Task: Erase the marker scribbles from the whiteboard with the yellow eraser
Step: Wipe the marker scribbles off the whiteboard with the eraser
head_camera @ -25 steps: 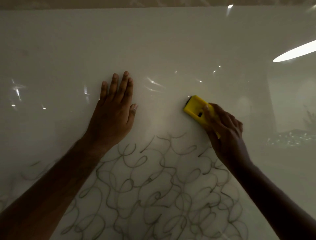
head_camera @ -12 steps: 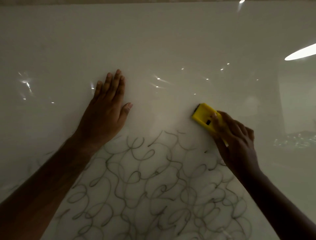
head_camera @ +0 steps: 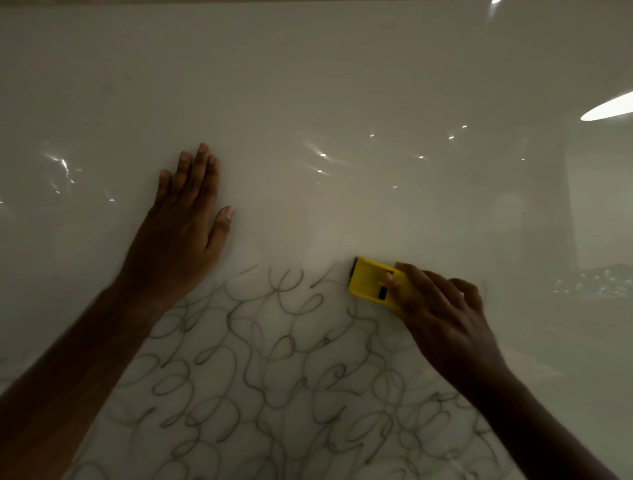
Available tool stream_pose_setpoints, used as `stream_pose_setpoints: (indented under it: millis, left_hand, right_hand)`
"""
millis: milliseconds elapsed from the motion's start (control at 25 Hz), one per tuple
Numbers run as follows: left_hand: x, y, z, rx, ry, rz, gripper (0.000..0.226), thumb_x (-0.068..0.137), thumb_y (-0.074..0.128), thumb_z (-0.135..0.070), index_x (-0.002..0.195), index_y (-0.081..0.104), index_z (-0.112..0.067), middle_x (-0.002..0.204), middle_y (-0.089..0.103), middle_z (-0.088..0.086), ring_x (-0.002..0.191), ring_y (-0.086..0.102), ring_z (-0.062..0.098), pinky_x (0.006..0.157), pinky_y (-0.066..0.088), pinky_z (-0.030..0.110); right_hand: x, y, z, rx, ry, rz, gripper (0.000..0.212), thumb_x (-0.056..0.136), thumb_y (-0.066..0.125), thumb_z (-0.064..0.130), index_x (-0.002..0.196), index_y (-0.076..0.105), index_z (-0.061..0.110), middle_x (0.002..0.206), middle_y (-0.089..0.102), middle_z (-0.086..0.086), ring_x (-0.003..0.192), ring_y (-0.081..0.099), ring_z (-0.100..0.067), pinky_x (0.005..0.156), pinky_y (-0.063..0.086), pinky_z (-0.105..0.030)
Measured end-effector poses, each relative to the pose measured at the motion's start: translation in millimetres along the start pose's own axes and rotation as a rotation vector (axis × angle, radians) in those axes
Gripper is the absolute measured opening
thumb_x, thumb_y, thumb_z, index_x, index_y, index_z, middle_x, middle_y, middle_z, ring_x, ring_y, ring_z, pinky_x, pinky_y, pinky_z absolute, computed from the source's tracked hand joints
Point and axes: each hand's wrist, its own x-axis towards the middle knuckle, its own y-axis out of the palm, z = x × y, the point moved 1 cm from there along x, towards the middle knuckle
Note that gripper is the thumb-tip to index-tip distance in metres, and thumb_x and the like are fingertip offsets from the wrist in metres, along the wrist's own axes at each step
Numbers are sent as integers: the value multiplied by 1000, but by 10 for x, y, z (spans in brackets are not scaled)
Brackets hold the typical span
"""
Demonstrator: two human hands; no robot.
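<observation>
A glossy whiteboard (head_camera: 308,85) fills the view. Grey looping marker scribbles (head_camera: 274,377) cover its lower middle, between my two forearms. My right hand (head_camera: 442,318) grips the yellow eraser (head_camera: 371,282) and presses it on the board at the upper right edge of the scribbles. Fingers cover the eraser's right half. My left hand (head_camera: 181,233) lies flat on the board with fingers together, just above the scribbles' upper left edge, holding nothing.
The upper half of the whiteboard carries only light reflections, with a bright oval glare (head_camera: 606,108) at the right edge. A dim reflected room shows on the right side. The board's top edge (head_camera: 308,2) runs along the top of the view.
My right hand has slid the eraser down and to the left, onto the top edge of the scribbles. My left hand stays flat in about the same place on the board.
</observation>
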Motion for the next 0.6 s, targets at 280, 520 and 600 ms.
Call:
stream_pose_setpoints:
  millis: [280,520,600]
  left_hand:
    - [-46,-7,21,14,-8,2,73,111,29,-40,170,18,2,180,11,20,167,11,40,134,11,57]
    - [-160,-38,145,44,10,-3,73,111,29,-40,170,17,1,180,10,19,167,10,39,135,11,55]
    - [-198,-49,182,52,16,2,73,111,29,-40,171,15,1,181,9,19,167,9,38,135,10,55]
  right_hand:
    - [772,111,155,79,102,-49,49,114,54,36,162,50,25,169,46,-4,135,58,-31,103,43,-54]
    - [241,96,562,83,-103,49,66,105,72,22,165,45,27,171,43,-2,145,54,-25,103,43,-50]
    - [175,58,428,40,-104,46,68,102,75,20,164,47,27,169,46,-2,143,57,-27,101,45,-51]
